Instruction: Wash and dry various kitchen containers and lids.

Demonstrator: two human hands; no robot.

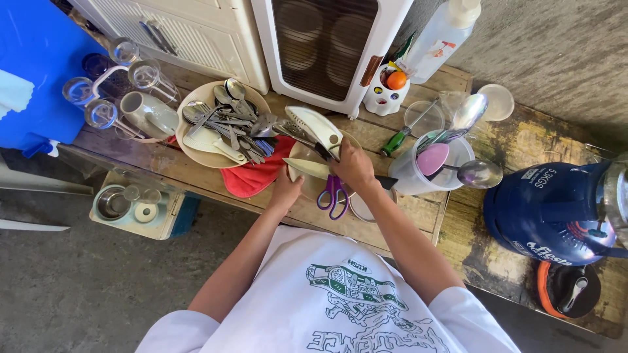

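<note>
Right hand (353, 165) gripping knife (307, 167), left hand (286, 191) beneath blade

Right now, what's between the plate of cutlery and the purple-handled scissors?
Head view: a red cloth lies between the plate of cutlery and the purple-handled scissors, with the left hand resting just past the cloth's edge, beside a knife blade.

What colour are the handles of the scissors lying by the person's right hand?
Purple. The scissors lie just below the right hand; the head view shows them clearly.
</note>
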